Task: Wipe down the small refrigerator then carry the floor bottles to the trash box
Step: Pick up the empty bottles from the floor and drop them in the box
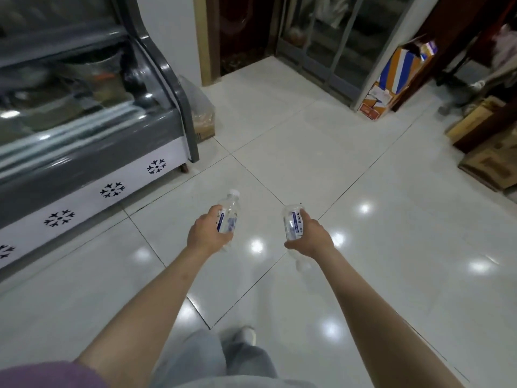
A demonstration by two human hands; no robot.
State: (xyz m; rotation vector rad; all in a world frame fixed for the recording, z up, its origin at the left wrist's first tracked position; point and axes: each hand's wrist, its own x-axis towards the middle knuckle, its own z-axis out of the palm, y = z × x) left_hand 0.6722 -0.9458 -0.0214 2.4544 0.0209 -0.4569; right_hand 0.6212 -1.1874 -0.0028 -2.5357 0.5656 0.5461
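Observation:
My left hand (205,231) grips a clear plastic bottle (229,212) with a blue-and-white label, its white cap pointing away from me. My right hand (310,235) grips a second clear bottle (292,221) of the same kind; its cap end points down toward me below the hand. Both hands are held out over the white tiled floor. A grey refrigerated display case (84,130) with a curved glass front and snowflake marks on its white base stands at the left. An open orange, blue and white cardboard box (397,77) leans against the frame at the far right.
A plastic bag over a small carton (202,113) sits behind the case's right end. Brown cardboard boxes (486,152) lie along the right wall. A dark doorway and glass doors are ahead. Glossy white tiles (321,149) span the middle. My feet show at the bottom.

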